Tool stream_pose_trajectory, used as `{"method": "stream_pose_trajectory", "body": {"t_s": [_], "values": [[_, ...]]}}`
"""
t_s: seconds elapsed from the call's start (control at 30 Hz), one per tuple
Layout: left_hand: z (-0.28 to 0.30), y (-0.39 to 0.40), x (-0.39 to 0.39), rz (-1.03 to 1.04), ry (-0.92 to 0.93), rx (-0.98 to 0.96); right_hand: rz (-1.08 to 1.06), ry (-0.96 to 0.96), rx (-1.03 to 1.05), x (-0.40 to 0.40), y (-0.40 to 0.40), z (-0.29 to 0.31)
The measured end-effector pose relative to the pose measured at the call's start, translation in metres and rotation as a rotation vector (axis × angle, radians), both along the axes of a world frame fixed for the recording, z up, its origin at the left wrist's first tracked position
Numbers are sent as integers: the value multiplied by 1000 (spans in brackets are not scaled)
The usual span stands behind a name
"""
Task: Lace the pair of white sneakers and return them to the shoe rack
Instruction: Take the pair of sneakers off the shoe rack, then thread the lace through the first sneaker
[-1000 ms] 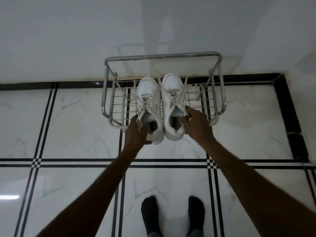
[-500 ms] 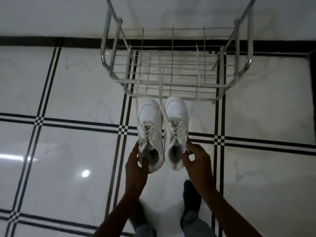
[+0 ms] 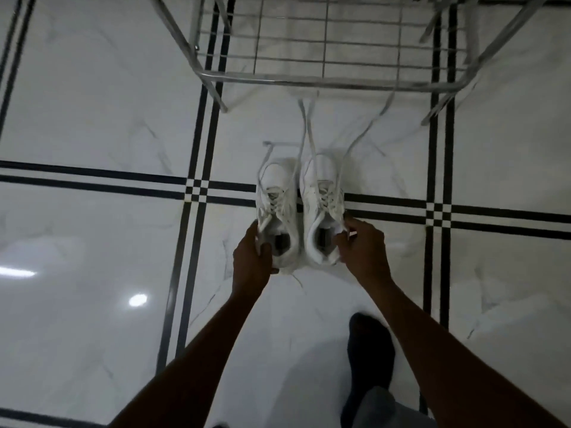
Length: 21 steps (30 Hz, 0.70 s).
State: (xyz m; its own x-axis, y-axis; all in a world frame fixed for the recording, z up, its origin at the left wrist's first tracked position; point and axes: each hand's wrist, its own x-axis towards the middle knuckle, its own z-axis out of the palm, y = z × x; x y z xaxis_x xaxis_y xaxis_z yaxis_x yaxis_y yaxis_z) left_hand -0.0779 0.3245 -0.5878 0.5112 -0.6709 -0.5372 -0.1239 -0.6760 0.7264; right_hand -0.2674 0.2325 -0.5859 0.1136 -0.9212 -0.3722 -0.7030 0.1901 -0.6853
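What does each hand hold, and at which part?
Left hand holds the left sneaker at its heel; right hand holds the right sneaker likewise.

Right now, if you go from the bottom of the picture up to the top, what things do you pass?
Dark sock → left hand and right hand → left sneaker and right sneaker → loose laces → metal shoe rack.

The shoe rack (image 3: 327,77) is cut off by the top edge, so only its lower front part shows. The laces (image 3: 369,126) are blurred where they trail. One dark sock (image 3: 369,350) shows; the other foot is hidden.
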Motion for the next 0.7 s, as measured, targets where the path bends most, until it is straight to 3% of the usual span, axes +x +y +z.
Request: {"method": "stream_pose_trajectory", "body": {"t_s": [0.2, 0.3, 0.4, 0.6, 0.7], "values": [[-25, 11, 2, -19, -44, 48, -1, 94, -25, 7, 11, -14], [-19, 11, 8, -104, -170, 91, 72, 175, -173, 19, 17, 8], [-11, 3, 13, -102, -173, 12, 188, 137, -298, 42, 20, 23], [-23, -18, 28, -11, -95, -161, 294, 193, -119, 88, 11, -1], [-34, -19, 38, -32, -103, -217, 312, 201, -159, 103, 10, -19]]}}
